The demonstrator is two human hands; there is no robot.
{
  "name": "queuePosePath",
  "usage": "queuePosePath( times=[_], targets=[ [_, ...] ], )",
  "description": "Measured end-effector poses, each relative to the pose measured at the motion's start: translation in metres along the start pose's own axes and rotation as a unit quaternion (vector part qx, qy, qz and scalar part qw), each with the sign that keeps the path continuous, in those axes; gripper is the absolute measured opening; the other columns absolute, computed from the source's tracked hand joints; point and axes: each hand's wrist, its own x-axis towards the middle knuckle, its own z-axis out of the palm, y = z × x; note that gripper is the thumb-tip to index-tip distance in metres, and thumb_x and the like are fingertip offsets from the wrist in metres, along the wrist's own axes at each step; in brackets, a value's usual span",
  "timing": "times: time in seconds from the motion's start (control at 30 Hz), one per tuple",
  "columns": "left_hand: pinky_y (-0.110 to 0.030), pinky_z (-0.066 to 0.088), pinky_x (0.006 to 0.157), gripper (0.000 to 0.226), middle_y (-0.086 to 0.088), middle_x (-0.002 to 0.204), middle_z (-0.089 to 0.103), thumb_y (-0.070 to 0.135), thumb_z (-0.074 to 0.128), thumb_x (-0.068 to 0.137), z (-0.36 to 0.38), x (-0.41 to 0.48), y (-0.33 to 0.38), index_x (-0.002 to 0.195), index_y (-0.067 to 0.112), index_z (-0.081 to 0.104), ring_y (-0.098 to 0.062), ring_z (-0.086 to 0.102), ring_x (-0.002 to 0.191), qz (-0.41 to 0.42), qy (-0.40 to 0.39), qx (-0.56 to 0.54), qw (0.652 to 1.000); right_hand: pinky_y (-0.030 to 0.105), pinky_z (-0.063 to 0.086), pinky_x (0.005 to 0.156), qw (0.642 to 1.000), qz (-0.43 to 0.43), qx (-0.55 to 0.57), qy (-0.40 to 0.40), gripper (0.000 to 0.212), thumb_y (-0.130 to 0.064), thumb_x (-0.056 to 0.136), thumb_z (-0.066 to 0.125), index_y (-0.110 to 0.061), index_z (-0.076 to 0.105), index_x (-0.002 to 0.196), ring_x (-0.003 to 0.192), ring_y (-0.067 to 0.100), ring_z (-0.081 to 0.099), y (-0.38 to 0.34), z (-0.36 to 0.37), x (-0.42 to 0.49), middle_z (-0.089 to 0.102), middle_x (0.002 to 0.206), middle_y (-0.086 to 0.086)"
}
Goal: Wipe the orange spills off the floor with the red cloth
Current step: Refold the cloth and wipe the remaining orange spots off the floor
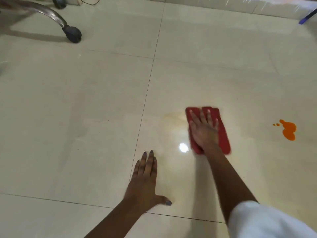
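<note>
My right hand (pixel 204 130) presses flat on a folded red cloth (pixel 223 134) on the cream tiled floor (pixel 85 100), fingers spread over it. Just left of the cloth lies a faint orange smear (pixel 175 117). A bright orange spill (pixel 289 129) with small droplets beside it sits well to the right of the cloth, untouched. My left hand (pixel 145 179) rests palm down on the floor, nearer to me and left of the cloth, holding nothing.
A chair's chrome leg with a black castor (pixel 72 33) stands at the top left, a second castor (pixel 59 2) behind it. A blue stick (pixel 307 18) leans at the top right by the wall base. A white sleeve (pixel 267 222) covers my right upper arm.
</note>
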Motion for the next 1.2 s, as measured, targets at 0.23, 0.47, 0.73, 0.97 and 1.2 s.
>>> queuePosePath(
  times=[0.23,0.47,0.73,0.97,1.2],
  targets=[
    [-0.034,-0.018,0.113,0.130,0.000,0.141,-0.043,0.078,0.055,0.065,-0.007,-0.005,-0.001,0.145,0.008,-0.020,-0.018,-0.041,0.130,0.005,0.018,-0.012,1.000,0.043,-0.008,0.114,0.962,-0.272,-0.001,-0.037,0.052,-0.044,0.093,0.008,-0.043,0.015,0.144,0.144,0.017,-0.005,-0.068,0.016,-0.056,0.002,0.155,-0.012],
    [-0.037,-0.014,0.116,0.133,-0.001,0.145,-0.041,0.079,0.057,0.063,-0.005,-0.005,-0.001,0.143,0.008,-0.022,-0.020,-0.038,0.134,0.008,0.014,-0.011,1.000,0.048,0.001,0.115,0.998,-0.064,0.008,-0.026,0.049,-0.035,0.098,0.026,-0.039,0.017,0.145,0.145,0.020,-0.001,-0.057,0.000,0.012,0.007,0.158,-0.005],
    [-0.032,-0.008,0.116,0.129,-0.005,0.154,-0.025,0.079,0.053,0.065,-0.009,-0.019,0.009,0.145,0.005,-0.017,-0.021,-0.020,0.143,-0.037,0.037,-0.005,0.999,0.044,-0.002,0.115,0.972,-0.230,0.018,-0.033,0.051,-0.041,0.092,0.017,-0.039,0.028,0.142,0.144,0.018,0.009,-0.047,0.026,-0.134,0.017,0.155,-0.010],
    [-0.033,-0.006,0.117,0.127,-0.004,0.153,-0.028,0.078,0.053,0.065,0.000,-0.018,0.020,0.147,0.007,-0.013,-0.021,-0.022,0.142,0.006,0.018,0.003,1.000,0.047,0.013,0.113,1.000,-0.019,-0.014,0.010,0.059,-0.042,0.086,0.010,-0.040,0.011,0.145,0.143,0.024,0.015,0.072,0.010,-0.119,0.018,0.155,-0.003],
    [-0.039,-0.004,0.119,0.130,-0.005,0.145,-0.034,0.088,0.036,0.058,0.003,-0.017,0.023,0.146,0.007,-0.015,-0.023,-0.025,0.141,0.066,0.005,0.048,0.997,0.048,0.008,0.115,0.987,-0.163,0.007,-0.003,0.049,-0.036,0.091,0.030,-0.039,0.031,0.141,0.142,0.022,0.017,0.003,0.032,-0.213,0.025,0.152,-0.004]
  ],
)
